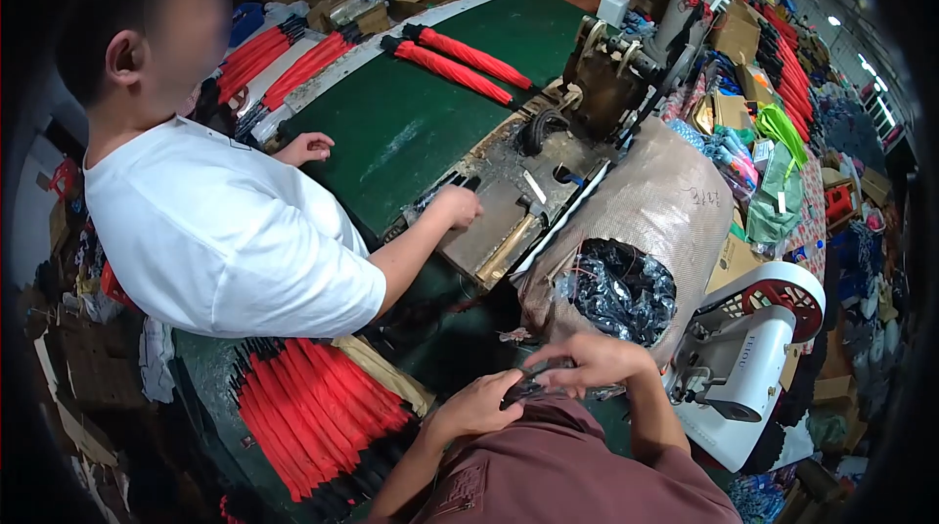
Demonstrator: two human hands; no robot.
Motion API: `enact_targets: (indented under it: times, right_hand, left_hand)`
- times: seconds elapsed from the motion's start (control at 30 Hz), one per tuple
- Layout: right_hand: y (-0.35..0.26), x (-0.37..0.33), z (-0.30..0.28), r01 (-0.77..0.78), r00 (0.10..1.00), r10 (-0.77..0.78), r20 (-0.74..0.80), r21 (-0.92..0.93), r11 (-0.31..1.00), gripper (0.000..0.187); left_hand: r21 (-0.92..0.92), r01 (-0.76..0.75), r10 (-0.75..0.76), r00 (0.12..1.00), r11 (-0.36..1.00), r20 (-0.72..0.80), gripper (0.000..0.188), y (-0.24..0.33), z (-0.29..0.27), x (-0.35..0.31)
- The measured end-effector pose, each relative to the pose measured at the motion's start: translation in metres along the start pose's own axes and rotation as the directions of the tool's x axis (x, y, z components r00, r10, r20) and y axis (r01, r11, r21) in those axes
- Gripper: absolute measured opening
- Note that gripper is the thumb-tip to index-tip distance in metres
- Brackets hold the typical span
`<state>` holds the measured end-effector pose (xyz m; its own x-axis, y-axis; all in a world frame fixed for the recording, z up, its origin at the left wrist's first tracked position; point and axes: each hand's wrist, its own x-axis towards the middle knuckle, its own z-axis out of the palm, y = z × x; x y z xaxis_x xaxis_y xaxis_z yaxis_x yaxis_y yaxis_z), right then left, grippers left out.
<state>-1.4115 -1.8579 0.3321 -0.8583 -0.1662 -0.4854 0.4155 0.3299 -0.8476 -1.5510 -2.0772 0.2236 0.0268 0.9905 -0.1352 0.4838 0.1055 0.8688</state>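
Close against my body, my left hand (482,405) and my right hand (597,364) meet over a small dark, shiny thing (548,374). Fingers of both hands are curled in on it, and they cover too much of it to tell its kind. Just beyond my hands lies a large brown woven sack (660,196), its mouth open on crumpled black plastic (623,289). To the left of my left hand, a row of folded red umbrellas (318,416) with black ends rests on a green tabletop.
A co-worker in a white shirt (225,231) stands at left, one hand by an old dark machine (606,74) on the green table (391,148). Two red umbrellas (455,65) lie farther back. At right stands a white sewing machine (753,358), near piled cloth and cartons.
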Motion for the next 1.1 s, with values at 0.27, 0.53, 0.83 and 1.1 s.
enact_targets:
  times: [0.27,0.53,0.83,1.1]
  right_hand:
    - [0.024,0.018,0.012,0.113,0.956,0.077,-0.282,0.597,0.794,0.037]
    - [0.026,0.023,0.025,0.302,0.856,0.141,-0.497,0.703,0.643,0.021]
    - [0.035,0.034,0.024,0.575,0.692,0.010,-0.722,0.559,0.597,0.012]
    - [0.003,0.010,0.031,0.412,0.787,0.033,-0.617,0.564,0.716,0.015]
  left_hand:
    - [-0.487,0.036,-0.131,0.978,0.873,-0.164,0.024,0.018,0.004,-0.019]
    - [-0.688,0.220,-0.265,0.963,0.691,0.042,0.018,0.034,-0.016,-0.023]
    - [-0.603,0.079,-0.253,0.945,0.793,-0.209,0.019,0.032,-0.002,-0.007]
    - [-0.496,-0.010,-0.200,0.909,0.868,-0.367,0.025,0.034,-0.002,-0.004]
